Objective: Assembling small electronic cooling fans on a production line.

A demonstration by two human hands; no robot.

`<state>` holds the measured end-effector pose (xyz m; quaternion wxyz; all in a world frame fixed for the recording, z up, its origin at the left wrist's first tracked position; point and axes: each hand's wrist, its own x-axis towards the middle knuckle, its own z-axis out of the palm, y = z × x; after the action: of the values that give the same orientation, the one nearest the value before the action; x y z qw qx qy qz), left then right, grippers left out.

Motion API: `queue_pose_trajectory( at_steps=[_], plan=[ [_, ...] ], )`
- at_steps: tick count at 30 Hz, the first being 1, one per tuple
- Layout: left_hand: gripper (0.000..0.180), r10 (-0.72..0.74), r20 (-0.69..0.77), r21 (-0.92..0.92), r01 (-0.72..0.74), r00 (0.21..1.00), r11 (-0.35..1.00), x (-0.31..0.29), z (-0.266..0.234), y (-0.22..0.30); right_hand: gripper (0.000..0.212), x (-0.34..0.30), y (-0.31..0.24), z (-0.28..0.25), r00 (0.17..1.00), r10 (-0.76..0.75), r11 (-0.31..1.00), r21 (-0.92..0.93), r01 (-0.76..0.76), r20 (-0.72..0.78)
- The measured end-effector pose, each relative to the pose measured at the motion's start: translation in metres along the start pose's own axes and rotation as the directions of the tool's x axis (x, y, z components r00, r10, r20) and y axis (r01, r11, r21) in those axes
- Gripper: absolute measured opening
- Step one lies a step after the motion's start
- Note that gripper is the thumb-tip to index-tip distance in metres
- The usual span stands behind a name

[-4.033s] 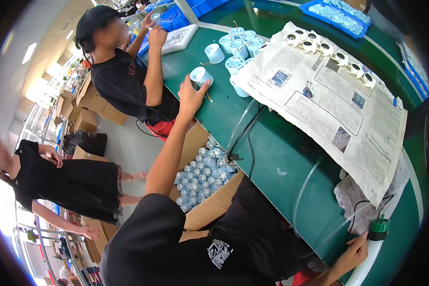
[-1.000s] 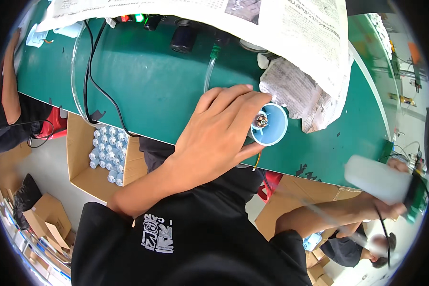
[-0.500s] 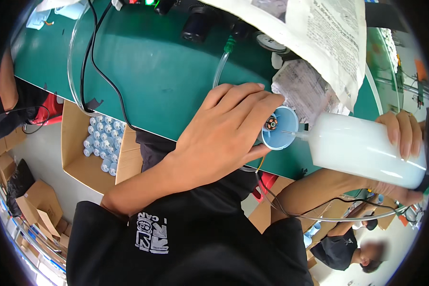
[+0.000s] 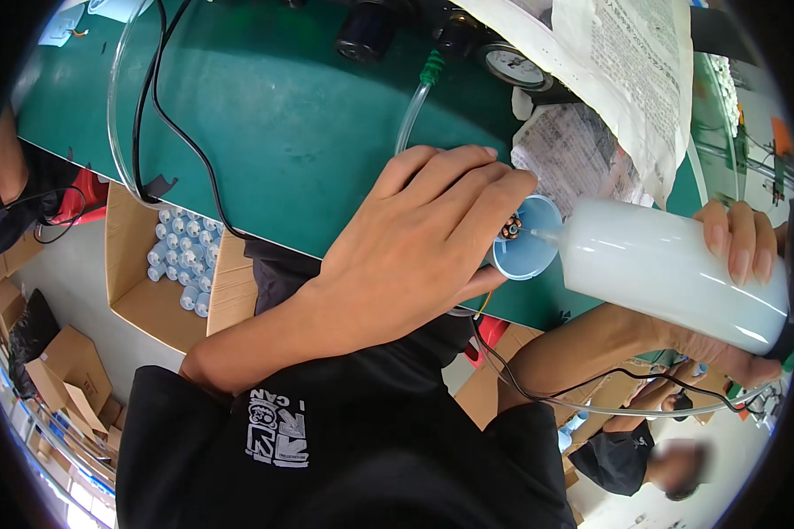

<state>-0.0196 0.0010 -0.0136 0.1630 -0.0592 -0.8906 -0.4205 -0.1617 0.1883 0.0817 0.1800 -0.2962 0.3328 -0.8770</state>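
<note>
My left hand (image 4: 423, 229) is wrapped round a light blue plastic cup-shaped housing (image 4: 536, 257), its open mouth turned to the right. Inside sits a small part with copper windings (image 4: 511, 228), partly hidden by my fingers. A thin yellow wire hangs below the hand. My right hand (image 4: 739, 242) grips a large translucent dispensing barrel (image 4: 666, 269) filled with white material, fingers over the top and thumb near its back end. The barrel's thin needle (image 4: 545, 236) reaches into the housing, its tip close to the windings; whether it touches them I cannot tell.
Printed paper (image 4: 626, 79) drapes over equipment with a round gauge (image 4: 513, 66) on the green table (image 4: 273, 132). Black cables (image 4: 181, 132) and clear tubing cross the table's left. A cardboard box (image 4: 141, 291) holds several blue housings. Other people sit at far left and lower right.
The right hand has brought the barrel slightly left, and its needle now reaches deeper into the housing, closer to the windings. The left hand keeps its hold.
</note>
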Motion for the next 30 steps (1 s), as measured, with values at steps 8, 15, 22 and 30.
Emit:
queue_pose_trajectory(
  at_steps=[8, 15, 22, 30],
  plan=[
    [0.078, 0.009, -0.004, 0.000, -0.009, 1.000, 1.000, 0.000, 0.000, -0.001, 0.070, -0.001, -0.001, 0.002, 1.000, -0.027, 1.000, -0.014, 0.028, 0.015],
    [0.079, 0.007, -0.013, 0.015, -0.007, 1.000, 1.000, 0.000, 0.001, 0.000, 0.071, 0.000, 0.001, 0.003, 0.999, -0.032, 0.999, 0.023, 0.031, 0.021],
    [0.078, 0.005, -0.005, 0.015, -0.005, 1.000, 1.000, 0.001, 0.001, 0.000, 0.071, -0.001, 0.010, 0.007, 0.992, -0.106, 0.993, 0.053, 0.102, 0.065],
    [0.076, 0.008, -0.021, 0.012, -0.007, 1.000, 1.000, 0.000, 0.000, 0.000, 0.071, 0.000, 0.007, 0.005, 0.998, -0.015, 0.999, 0.051, 0.013, 0.056]
  ],
)
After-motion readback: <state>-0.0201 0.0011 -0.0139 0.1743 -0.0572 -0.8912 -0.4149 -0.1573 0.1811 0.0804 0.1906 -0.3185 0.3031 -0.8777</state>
